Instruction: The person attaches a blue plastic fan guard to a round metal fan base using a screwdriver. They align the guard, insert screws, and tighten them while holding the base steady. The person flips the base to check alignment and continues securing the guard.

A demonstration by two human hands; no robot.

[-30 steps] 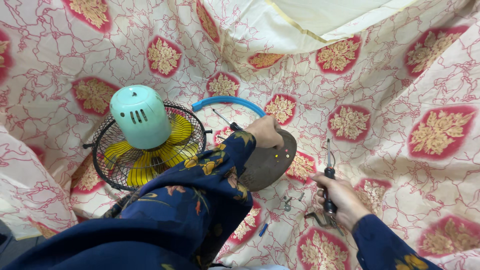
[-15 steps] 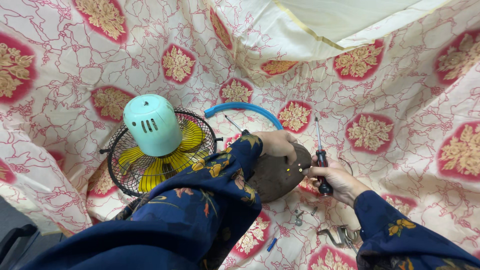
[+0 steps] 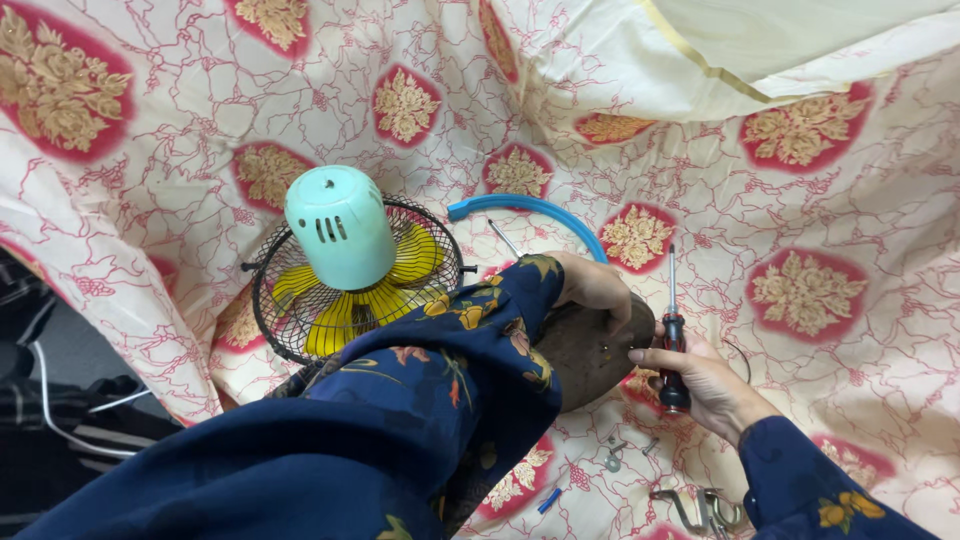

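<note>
Small metal brackets [image 3: 700, 508] and screws [image 3: 612, 458] are scattered on the patterned cloth [image 3: 830, 200] by the near edge, so it's cramped there. The right hand [image 3: 705, 385] is wrapped around a red-and-black screwdriver [image 3: 672, 345], fingertip touching the brown rounded base [image 3: 592, 355], which is gripped at its rim by the left hand [image 3: 595, 290]. Further back, a black wire fan cage [image 3: 350, 290] with yellow blades and a smooth mint motor cap is seen beside a blue plastic ring [image 3: 530, 212], with open cloth beyond.

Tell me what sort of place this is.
Probably a home floor used for a repair: a patterned sheet is spread out, with a caged fan lying on it, loose screws, and a screwdriver in the right hand.
</note>
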